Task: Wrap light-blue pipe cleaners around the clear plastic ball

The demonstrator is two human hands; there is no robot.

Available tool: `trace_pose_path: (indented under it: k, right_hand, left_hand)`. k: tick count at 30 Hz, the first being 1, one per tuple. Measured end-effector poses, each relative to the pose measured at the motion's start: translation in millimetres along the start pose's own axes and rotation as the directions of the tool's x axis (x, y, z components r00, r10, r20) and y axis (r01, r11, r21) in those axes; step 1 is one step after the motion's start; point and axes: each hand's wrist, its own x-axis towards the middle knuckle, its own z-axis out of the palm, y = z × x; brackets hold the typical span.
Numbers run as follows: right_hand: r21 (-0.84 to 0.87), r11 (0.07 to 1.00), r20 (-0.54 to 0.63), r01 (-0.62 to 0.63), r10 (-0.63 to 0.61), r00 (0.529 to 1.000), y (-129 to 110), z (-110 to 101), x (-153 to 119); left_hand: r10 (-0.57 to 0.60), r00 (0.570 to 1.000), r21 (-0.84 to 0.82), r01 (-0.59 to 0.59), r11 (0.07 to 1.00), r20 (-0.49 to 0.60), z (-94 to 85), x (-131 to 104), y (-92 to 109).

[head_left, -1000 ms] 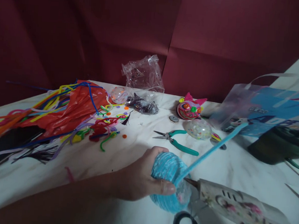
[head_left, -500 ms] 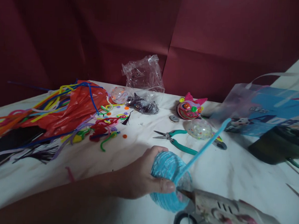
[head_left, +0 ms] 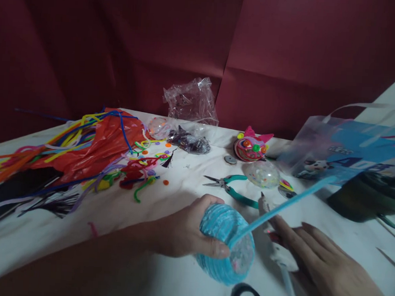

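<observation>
Fingers of the left hand clasp the blue ball, on or just over the surface — thumb by the base of the strip, likely to steady it, bare end turned rightward, presumably for access. The right hand lies against the glue gun — whether gripping or loosened, I cannot tell.

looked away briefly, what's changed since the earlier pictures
The glue gun left the blue-wrapped ball and swung to point forward; the right hand is on it, grip unclear. The loose blue stem swung right. The left hand still holds the ball; the pliers stayed put.
</observation>
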Motion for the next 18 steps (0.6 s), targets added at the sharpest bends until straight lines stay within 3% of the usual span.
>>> trace_pose_path:
  k: [5,9,18]
  right_hand:
    - [-0.001,0.990,-0.005,0.142,-0.142,0.990,7,25,32]
    - [0.009,0.983,0.009,0.186,-0.186,0.983,7,39,53]
    - [0.079,0.975,0.003,0.209,-0.210,0.978,-1,48,79]
  left_hand:
    - [0.008,1.000,0.062,-0.008,0.998,-0.006,-2.8,-1,3]
    - [0.006,1.000,0.111,-0.006,0.994,0.000,-5.3,-1,6]
    - [-0.069,0.997,0.158,0.074,0.985,-0.038,-4.9,-3,14]
